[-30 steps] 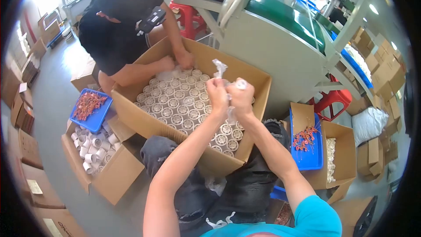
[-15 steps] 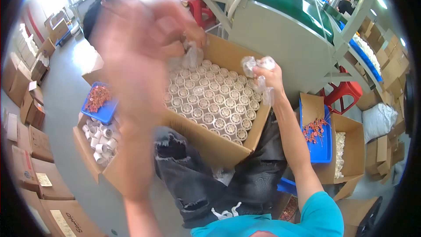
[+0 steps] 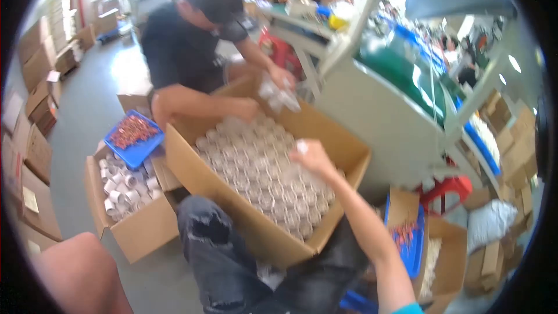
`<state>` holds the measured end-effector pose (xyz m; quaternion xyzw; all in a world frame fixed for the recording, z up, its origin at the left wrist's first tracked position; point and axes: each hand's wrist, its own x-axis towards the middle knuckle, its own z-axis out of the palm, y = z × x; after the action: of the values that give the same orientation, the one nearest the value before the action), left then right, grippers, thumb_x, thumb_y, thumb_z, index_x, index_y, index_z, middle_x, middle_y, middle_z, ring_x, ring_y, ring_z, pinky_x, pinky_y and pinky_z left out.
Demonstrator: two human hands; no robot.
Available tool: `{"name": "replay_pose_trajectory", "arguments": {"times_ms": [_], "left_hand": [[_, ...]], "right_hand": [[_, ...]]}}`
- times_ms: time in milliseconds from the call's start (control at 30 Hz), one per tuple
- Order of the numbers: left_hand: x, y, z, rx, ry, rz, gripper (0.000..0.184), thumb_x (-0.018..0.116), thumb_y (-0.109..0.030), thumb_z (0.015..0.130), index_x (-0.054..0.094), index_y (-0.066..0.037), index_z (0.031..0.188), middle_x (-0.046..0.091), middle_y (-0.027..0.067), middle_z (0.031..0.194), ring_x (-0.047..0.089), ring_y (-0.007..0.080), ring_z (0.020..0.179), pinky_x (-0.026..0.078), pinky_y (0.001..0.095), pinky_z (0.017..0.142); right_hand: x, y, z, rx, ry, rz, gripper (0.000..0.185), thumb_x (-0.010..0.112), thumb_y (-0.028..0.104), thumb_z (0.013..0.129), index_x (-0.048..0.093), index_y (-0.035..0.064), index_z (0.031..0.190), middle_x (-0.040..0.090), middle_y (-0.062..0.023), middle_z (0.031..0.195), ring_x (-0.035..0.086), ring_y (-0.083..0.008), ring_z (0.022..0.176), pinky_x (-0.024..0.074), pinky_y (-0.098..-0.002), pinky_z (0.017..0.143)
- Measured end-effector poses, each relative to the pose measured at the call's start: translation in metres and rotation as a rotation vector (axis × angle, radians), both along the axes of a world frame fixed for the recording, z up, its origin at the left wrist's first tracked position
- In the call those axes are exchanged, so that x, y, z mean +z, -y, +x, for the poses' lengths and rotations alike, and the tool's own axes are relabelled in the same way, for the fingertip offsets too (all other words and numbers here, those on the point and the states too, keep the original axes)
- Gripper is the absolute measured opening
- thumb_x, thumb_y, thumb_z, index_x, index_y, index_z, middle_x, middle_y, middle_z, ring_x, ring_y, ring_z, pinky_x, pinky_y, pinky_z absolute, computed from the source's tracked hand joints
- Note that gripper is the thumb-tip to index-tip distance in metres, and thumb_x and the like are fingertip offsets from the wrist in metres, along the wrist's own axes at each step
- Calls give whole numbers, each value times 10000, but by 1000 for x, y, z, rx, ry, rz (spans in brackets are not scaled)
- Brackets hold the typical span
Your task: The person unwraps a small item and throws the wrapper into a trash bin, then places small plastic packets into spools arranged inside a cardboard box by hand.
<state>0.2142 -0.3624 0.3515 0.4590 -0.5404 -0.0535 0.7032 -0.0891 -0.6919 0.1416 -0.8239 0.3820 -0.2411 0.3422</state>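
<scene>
Above the right part of a large cardboard box (image 3: 232, 209) is my right hand (image 3: 314, 158), its fingers closed. A small whitish bit shows at the fingertips; what it belongs to is blurred. Beneath the hand, the box holds rows of round, pale, clear-looking cylindrical pieces (image 3: 264, 177) packed close together. At the lower left edge a blurred bare limb (image 3: 81, 276) shows, perhaps my left arm; my left hand is out of sight. Across the box, a co-worker's hand holds crumpled clear plastic (image 3: 279, 97), and that person's other hand reaches over the pieces.
To the left, a blue tray (image 3: 136, 150) of small reddish parts rests on a box of white tube pieces (image 3: 125, 189). On the right stand another blue tray (image 3: 414, 250), a box of pale parts (image 3: 450, 256) and a red stool (image 3: 447, 192). A conveyor (image 3: 401, 75) stands behind.
My raised left hand has left the middle of the view, uncovering the co-worker. My right hand has moved from the box's far edge to over the pieces. The clear plastic around it no longer shows plainly.
</scene>
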Motion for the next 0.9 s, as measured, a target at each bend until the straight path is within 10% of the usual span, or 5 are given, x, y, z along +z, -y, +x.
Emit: {"name": "replay_pose_trajectory", "arguments": {"times_ms": [100, 233, 333, 600, 900], "left_hand": [[-36, -24, 1, 73, -43, 104, 140, 460, -122, 960, 536, -5, 956, 642, 111, 852, 637, 195, 732, 518, 304, 707], [-58, -35, 8, 169, -71, 111, 141, 462, -118, 956, 542, -3, 951, 640, 110, 849, 637, 195, 735, 519, 305, 709], [-45, -42, 34, 301, -35, 86, 141, 463, -115, 953, 547, -1, 947, 639, 109, 846, 637, 195, 737, 519, 305, 710], [-63, -85, 54, 533, -46, 162, 143, 467, -107, 944, 559, 2, 937, 635, 106, 839, 637, 195, 743, 520, 306, 714], [-109, -86, 61, 546, -145, 212, 146, 472, -98, 935, 573, 7, 925, 631, 103, 831, 637, 196, 750, 522, 307, 718]], "right_hand": [[-81, 34, 13, -52, -285, -382, 506, 691, 409, 768, 621, 21, 1085, 650, -224, 1004, 635, -344, 874, 490, -467, 796], [-96, 67, 68, 203, -724, -224, 520, 633, 346, 809, 564, 16, 1205, 587, -230, 1188, 564, -372, 1097, 440, -494, 926], [-176, 83, 78, 207, -647, -102, 311, 672, 321, 775, 688, 50, 926, 666, -195, 874, 644, -338, 813, 519, -451, 699], [-166, 51, 101, 84, -728, -174, 426, 680, 271, 746, 611, 50, 1103, 623, -193, 1114, 587, -355, 1055, 482, -449, 861], [-171, 54, 100, -71, -337, -302, 209, 675, 164, 658, 647, 4, 790, 656, -225, 884, 631, -402, 866, 508, -474, 731]]}}
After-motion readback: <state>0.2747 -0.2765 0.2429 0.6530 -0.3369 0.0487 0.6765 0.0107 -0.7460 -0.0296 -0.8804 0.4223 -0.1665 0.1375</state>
